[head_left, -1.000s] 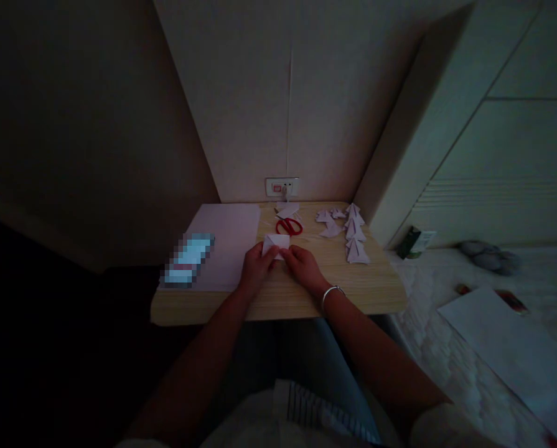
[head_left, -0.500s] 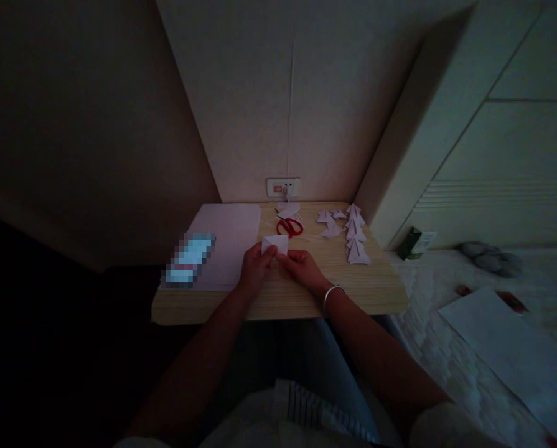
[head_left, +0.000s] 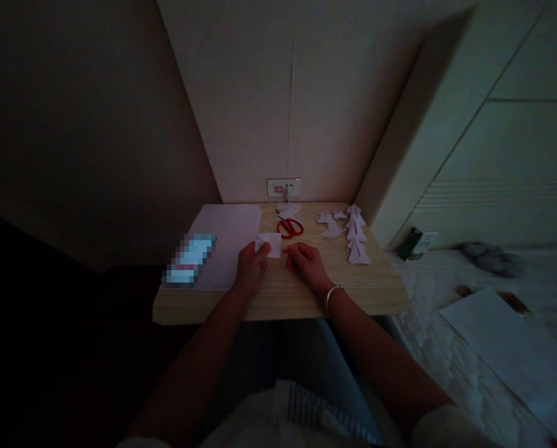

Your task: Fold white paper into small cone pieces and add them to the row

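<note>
A small folded square of white paper [head_left: 272,241] is pinched between the thumb and fingers of my left hand [head_left: 251,264], a little above the table. My right hand [head_left: 307,264] is just to the right of the paper, apart from it, with its fingers curled in and no object visible in them. Behind the paper lie red-handled scissors [head_left: 290,228], their blades partly over paper scraps [head_left: 289,210]. To the right stand several folded white paper pieces [head_left: 355,230] in a row, with smaller folded pieces [head_left: 327,218] beside them.
White paper sheets [head_left: 231,224] cover the left part of the wooden table [head_left: 278,305], with a blurred-out phone [head_left: 190,259] on top. A wall socket [head_left: 284,187] holds a plug behind the table. On the right, a bed [head_left: 422,298] bears a large white sheet [head_left: 502,342] and a small box [head_left: 409,243].
My right hand has come off the paper and now sits apart from it. My left hand has shifted slightly left with the paper still in its grip.
</note>
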A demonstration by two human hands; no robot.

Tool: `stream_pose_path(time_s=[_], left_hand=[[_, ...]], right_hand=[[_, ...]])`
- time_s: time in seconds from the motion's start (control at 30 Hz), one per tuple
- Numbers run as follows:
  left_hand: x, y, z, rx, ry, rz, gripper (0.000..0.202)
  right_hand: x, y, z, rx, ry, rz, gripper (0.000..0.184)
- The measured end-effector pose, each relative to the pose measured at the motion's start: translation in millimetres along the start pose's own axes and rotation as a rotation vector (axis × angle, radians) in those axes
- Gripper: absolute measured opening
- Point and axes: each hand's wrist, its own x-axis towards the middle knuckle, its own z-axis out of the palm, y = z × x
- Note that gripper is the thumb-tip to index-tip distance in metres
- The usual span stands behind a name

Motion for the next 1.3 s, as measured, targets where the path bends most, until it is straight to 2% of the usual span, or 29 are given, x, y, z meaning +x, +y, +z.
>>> stream_pose_path(time_s=[0.13,0.3,0.47,0.6,0.7,0.8,1.0,1.17,1.3], left_hand=[[-2.9,-3.6,0.9,0.113,-0.067,0.019,0.029],[-5.1,-1.2,2.8,0.119,-0.115,-0.008,0.030],[-2.6,-4.8,3.3,0.160,-0.076,0.090,0.028],[-0.3,-8.5,3.0,0.105,-0.104,0.040,0.032],[0.5,-8.6,3.4,0.104,-0.069,0.020,0.035],[0.4,-7.6,3.4,0.076,-0.050,0.046,0.035],[-2.2,-6.1,3.4,-0.043,-0.123,-0.005,0.036],[-2.7,-5.8,5.0,-0.057,-0.130,-0.006,0.037],[-2.4,-5.9,5.0,-0.061,-0.124,0.002,0.035]], right_hand=[[1.7,1.6,0.6,0.030,0.055,-0.008,0.027],[3.1,2.6,-1.0,0.072,0.073,-0.010,0.024],[3.6,1.9,-1.3,0.085,0.088,0.004,0.023],[4.3,4.9,0.7,0.020,0.139,-0.092,0.021],[5.1,8.9,1.3,0.022,0.167,-0.139,0.022],[6.1,11.6,0.7,0.025,0.163,-0.146,0.023],[6.3,8.6,1.0,0.067,0.141,-0.130,0.021],[6.7,6.8,2.3,0.129,0.166,-0.112,0.029],[7.1,8.6,0.9,0.075,0.152,-0.121,0.022]])
